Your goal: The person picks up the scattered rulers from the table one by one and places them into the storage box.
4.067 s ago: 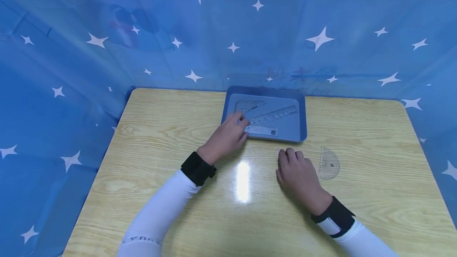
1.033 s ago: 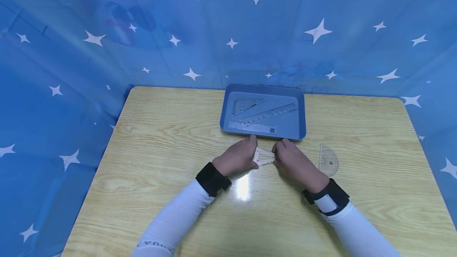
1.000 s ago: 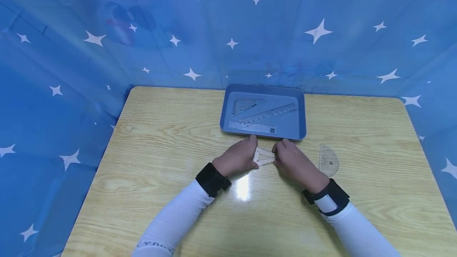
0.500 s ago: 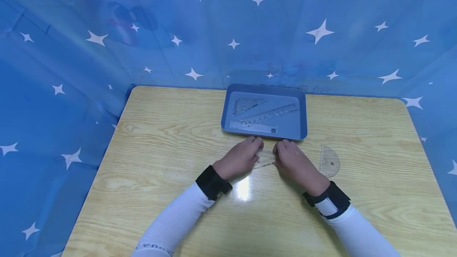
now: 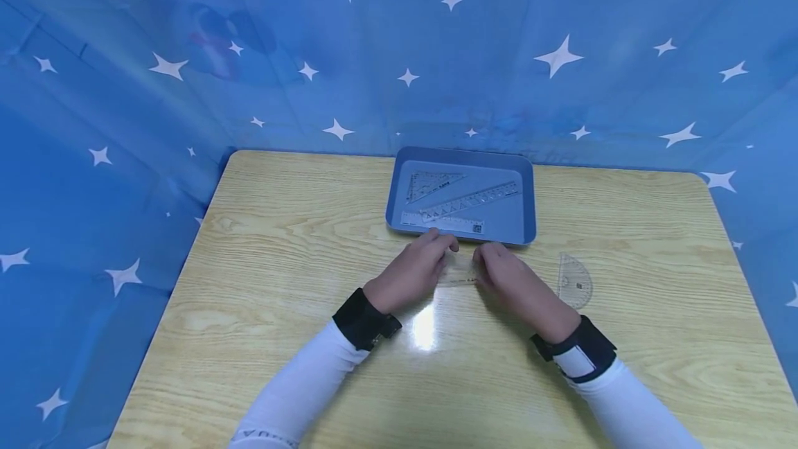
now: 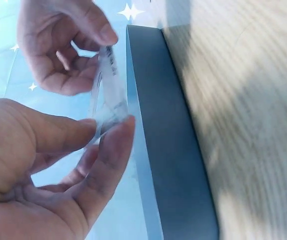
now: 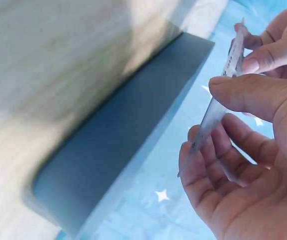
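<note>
Set square (image 5: 460, 274) raised between hands (image 5: 458, 270)

Curtained recording booth (image 5: 125, 123) — wooden table (image 5: 280, 241)

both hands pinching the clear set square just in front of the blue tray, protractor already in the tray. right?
Not quite. The protractor lies on the table, right of the right hand, outside the blue tray, per the head view. Left hand and right do pinch the clear set square.

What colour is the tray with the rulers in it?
The tray is blue, a greyish blue. It shows best in the head view.
</note>
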The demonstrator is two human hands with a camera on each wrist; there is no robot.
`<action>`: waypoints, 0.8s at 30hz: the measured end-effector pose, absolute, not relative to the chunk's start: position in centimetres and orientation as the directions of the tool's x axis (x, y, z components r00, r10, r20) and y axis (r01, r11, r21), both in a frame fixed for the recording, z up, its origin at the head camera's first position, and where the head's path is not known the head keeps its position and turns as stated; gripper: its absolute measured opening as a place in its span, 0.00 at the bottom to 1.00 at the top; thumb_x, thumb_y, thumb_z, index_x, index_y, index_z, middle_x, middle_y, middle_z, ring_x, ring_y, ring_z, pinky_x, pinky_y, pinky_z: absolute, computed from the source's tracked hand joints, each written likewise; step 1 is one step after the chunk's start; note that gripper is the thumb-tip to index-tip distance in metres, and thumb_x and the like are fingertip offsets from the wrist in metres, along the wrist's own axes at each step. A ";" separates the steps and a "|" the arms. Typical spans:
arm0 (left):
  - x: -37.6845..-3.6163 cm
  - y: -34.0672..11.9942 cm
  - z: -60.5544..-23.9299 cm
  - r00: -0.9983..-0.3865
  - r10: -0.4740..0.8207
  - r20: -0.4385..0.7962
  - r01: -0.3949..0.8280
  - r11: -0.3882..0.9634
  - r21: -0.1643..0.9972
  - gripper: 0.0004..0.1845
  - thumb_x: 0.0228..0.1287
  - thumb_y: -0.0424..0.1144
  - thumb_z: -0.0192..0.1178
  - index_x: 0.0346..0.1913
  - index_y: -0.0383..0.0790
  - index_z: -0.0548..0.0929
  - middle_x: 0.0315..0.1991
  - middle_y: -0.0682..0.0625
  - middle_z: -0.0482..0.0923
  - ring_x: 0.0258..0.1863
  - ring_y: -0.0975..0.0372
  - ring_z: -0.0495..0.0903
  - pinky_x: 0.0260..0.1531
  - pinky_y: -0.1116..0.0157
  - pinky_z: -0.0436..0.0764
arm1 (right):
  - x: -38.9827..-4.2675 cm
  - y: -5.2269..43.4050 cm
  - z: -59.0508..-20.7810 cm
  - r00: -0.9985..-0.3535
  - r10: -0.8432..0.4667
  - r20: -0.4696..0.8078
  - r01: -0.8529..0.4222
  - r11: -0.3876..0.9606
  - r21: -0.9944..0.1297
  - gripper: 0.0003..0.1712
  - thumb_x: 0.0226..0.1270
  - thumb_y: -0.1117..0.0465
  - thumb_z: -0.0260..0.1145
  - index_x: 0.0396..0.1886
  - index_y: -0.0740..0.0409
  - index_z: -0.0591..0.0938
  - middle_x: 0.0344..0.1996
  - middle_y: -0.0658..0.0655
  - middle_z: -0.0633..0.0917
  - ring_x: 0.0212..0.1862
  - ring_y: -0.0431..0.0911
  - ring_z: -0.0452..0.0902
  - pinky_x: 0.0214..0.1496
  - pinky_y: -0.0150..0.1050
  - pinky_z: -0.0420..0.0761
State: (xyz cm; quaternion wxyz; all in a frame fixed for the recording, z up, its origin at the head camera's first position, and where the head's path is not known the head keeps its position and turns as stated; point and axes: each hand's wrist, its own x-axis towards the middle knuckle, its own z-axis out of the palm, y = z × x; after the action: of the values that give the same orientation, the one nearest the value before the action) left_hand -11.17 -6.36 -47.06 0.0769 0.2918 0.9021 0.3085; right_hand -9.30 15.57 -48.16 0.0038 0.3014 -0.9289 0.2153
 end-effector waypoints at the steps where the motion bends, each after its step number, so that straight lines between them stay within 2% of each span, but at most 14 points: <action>1: -11.3 -6.5 -46.9 -0.820 0.570 0.044 0.476 0.638 0.605 0.13 0.74 0.26 0.53 0.55 0.40 0.81 0.44 0.48 0.78 0.42 0.62 0.76 0.44 0.66 0.80 | -9.3 15.6 -48.0 -0.809 -0.567 0.153 -0.576 0.715 -0.397 0.18 0.60 0.74 0.73 0.46 0.67 0.75 0.36 0.58 0.78 0.39 0.48 0.75 0.42 0.44 0.82; 8: -12.0 -7.4 -45.6 -0.841 0.535 0.075 0.448 0.614 0.650 0.12 0.74 0.25 0.54 0.54 0.39 0.81 0.42 0.46 0.78 0.39 0.61 0.73 0.41 0.66 0.78 | -10.2 15.3 -46.9 -0.733 -0.621 0.278 -0.680 0.661 -0.317 0.25 0.56 0.71 0.79 0.49 0.68 0.76 0.39 0.61 0.81 0.40 0.49 0.77 0.41 0.43 0.82; 13: -12.5 -7.6 -44.8 -0.858 0.506 0.089 0.432 0.617 0.657 0.11 0.74 0.26 0.57 0.54 0.38 0.81 0.45 0.45 0.76 0.41 0.59 0.75 0.43 0.64 0.79 | -11.4 15.1 -45.8 -0.685 -0.652 0.326 -0.727 0.643 -0.243 0.23 0.57 0.72 0.78 0.50 0.69 0.78 0.41 0.62 0.81 0.42 0.52 0.79 0.45 0.45 0.84; 19: -13.1 -7.4 -44.2 -0.865 0.487 0.121 0.446 0.634 0.632 0.15 0.73 0.28 0.59 0.60 0.34 0.82 0.59 0.43 0.74 0.47 0.57 0.78 0.44 0.63 0.80 | -13.0 14.9 -44.4 -0.656 -0.690 0.307 -0.750 0.642 -0.159 0.19 0.63 0.74 0.72 0.53 0.69 0.80 0.43 0.63 0.81 0.45 0.54 0.81 0.47 0.45 0.85; 22: -13.5 -7.4 -43.9 -0.854 0.506 0.121 0.468 0.645 0.604 0.20 0.71 0.31 0.63 0.64 0.33 0.79 0.64 0.42 0.72 0.51 0.56 0.80 0.47 0.62 0.81 | -13.9 14.8 -43.7 -0.662 -0.693 0.286 -0.745 0.650 -0.148 0.20 0.63 0.72 0.74 0.54 0.69 0.80 0.44 0.63 0.81 0.47 0.56 0.81 0.49 0.47 0.84; 24: -13.8 -7.4 -43.7 -0.849 0.517 0.111 0.476 0.655 0.587 0.25 0.69 0.32 0.67 0.67 0.32 0.77 0.65 0.42 0.72 0.51 0.56 0.80 0.46 0.62 0.82 | -14.5 14.6 -43.4 -0.666 -0.693 0.276 -0.742 0.656 -0.141 0.22 0.62 0.70 0.76 0.54 0.68 0.80 0.45 0.63 0.82 0.48 0.57 0.81 0.51 0.48 0.84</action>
State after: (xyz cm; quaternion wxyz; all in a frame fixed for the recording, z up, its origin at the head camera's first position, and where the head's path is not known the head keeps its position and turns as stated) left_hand -13.82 -7.41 -43.69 0.0329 0.2732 0.9089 0.3133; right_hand -14.49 14.61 -43.39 0.0993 0.3966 -0.9045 0.1213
